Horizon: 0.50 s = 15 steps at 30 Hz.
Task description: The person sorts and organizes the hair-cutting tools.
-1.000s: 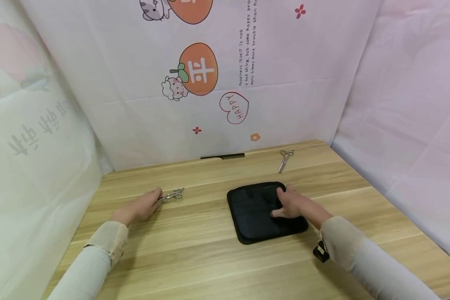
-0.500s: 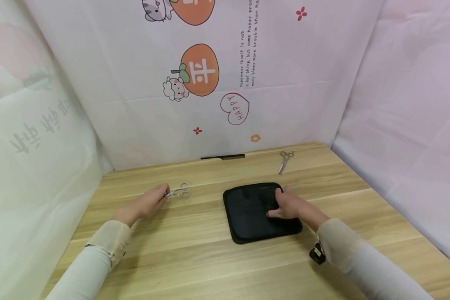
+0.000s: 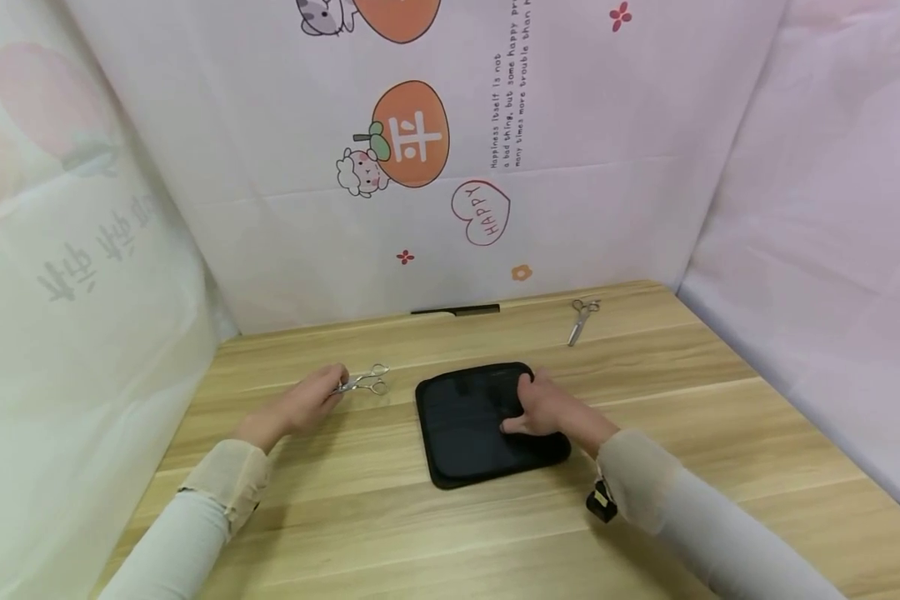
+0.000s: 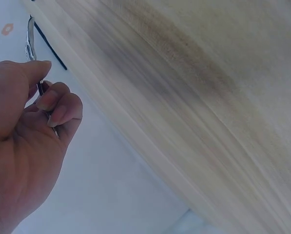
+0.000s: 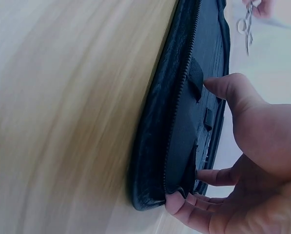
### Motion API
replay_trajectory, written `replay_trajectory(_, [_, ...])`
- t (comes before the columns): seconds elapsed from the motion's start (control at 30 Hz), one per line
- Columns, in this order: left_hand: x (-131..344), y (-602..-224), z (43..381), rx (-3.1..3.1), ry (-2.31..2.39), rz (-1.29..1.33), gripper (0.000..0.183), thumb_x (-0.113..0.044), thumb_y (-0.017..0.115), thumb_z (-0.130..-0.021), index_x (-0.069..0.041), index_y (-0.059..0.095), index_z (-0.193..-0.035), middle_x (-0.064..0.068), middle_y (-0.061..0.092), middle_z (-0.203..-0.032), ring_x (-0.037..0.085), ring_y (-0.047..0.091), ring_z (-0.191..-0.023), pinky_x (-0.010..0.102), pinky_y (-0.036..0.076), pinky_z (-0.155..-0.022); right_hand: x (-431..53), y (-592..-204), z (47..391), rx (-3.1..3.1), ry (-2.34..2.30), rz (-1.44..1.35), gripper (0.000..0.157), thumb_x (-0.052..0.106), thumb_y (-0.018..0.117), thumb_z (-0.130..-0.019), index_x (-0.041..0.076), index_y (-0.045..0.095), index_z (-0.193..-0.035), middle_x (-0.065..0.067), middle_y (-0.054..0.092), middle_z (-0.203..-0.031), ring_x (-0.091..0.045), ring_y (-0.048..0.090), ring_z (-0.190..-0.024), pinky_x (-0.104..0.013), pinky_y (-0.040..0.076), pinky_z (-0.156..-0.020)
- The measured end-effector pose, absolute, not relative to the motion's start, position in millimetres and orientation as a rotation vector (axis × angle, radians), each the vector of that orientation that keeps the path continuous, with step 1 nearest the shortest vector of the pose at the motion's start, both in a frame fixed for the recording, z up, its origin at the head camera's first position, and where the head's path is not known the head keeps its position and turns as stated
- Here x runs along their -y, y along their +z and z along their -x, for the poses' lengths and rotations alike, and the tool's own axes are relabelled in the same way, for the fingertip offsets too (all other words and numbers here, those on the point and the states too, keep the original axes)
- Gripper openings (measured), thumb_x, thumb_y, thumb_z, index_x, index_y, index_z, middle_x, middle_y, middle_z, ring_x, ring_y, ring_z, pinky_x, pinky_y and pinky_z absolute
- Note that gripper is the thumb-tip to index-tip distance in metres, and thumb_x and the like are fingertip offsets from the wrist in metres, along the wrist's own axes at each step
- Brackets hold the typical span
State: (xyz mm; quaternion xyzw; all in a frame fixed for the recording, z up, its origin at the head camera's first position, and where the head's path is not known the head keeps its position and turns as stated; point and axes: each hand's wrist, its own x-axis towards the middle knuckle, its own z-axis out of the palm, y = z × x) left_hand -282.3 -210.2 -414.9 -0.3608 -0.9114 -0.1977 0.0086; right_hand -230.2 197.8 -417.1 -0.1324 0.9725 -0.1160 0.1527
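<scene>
My left hand [image 3: 315, 398] pinches a pair of silver scissors [image 3: 354, 383] by the blade end, its finger loops pointing right. In the left wrist view the thumb and curled fingers close round the thin scissors [image 4: 30, 39]. A black zip case [image 3: 461, 433] lies on the table, right of the scissors. My right hand [image 3: 547, 408] grips it at the right side. The right wrist view shows the zipper undone along this edge of the case [image 5: 177, 136]. There the thumb touches an elastic loop [image 5: 196, 80], and the fingers curl at the near corner.
A black comb [image 3: 476, 310] lies along the back edge of the wooden table [image 3: 360, 533]. Thinning scissors [image 3: 581, 325] rest at the back right. White printed cloth [image 3: 300, 250] walls the table at the back and both sides.
The right hand has slid the black case leftward over the table, nearer the scissors. My left hand has moved slightly right and up in view, and the scissors' loops now stand wider apart.
</scene>
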Motion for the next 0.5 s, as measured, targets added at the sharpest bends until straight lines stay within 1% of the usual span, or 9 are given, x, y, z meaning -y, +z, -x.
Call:
replay_trajectory(0.1, [207, -412, 281, 2.846, -0.639, 1.135, 0.009, 0.006, 0.053, -0.100, 0.001, 0.054, -0.107, 0.011, 0.060, -0.097, 0.022, 0.057, -0.088, 0.045, 0.053, -0.081, -186, -416, 232, -2.776, -0.346, 0.398, 0.096, 0.045, 0.068, -0.098, -0.019, 0.022, -0.152, -0.047, 0.019, -0.154, -0.048, 0.051, -0.129, -0.052, 0.046, -0.104])
replay_trajectory(0.23, [200, -409, 280, 2.857, -0.634, 1.143, 0.011, 0.006, 0.053, -0.100, 0.001, 0.055, -0.109, 0.014, 0.062, -0.102, 0.026, 0.061, -0.093, 0.047, 0.054, -0.086, -171, -415, 232, -2.753, -0.382, 0.419, 0.099, 0.048, 0.068, -0.097, -0.018, 0.020, -0.154, -0.045, 0.016, -0.156, -0.047, 0.048, -0.133, -0.051, 0.045, -0.106])
replay_trajectory(0.3, [197, -408, 280, 2.857, -0.621, 1.161, 0.011, 0.006, 0.054, -0.100, 0.002, 0.055, -0.110, 0.014, 0.062, -0.102, 0.026, 0.060, -0.093, 0.046, 0.054, -0.084, -164, -415, 231, -2.747, -0.408, 0.430, 0.099, 0.048, 0.070, -0.096, -0.018, 0.021, -0.153, -0.044, 0.018, -0.155, -0.046, 0.050, -0.131, -0.050, 0.046, -0.106])
replay_trajectory(0.4, [190, -406, 280, 2.847, -0.607, 1.196, 0.011, 0.005, 0.055, -0.100, 0.002, 0.055, -0.110, 0.011, 0.061, -0.098, 0.022, 0.057, -0.087, 0.043, 0.052, -0.079, -155, -414, 230, -2.731, -0.447, 0.418, 0.100, 0.046, 0.072, -0.094, -0.017, 0.023, -0.153, -0.042, 0.021, -0.154, -0.041, 0.055, -0.125, -0.047, 0.048, -0.103])
replay_trajectory(0.5, [183, -404, 280, 2.834, -0.621, 1.228, 0.008, 0.004, 0.055, -0.101, 0.002, 0.054, -0.109, 0.007, 0.057, -0.093, 0.018, 0.052, -0.081, 0.038, 0.048, -0.072, -147, -413, 229, -2.712, -0.473, 0.390, 0.100, 0.044, 0.073, -0.094, -0.016, 0.022, -0.154, -0.040, 0.018, -0.155, -0.036, 0.059, -0.118, -0.044, 0.050, -0.099])
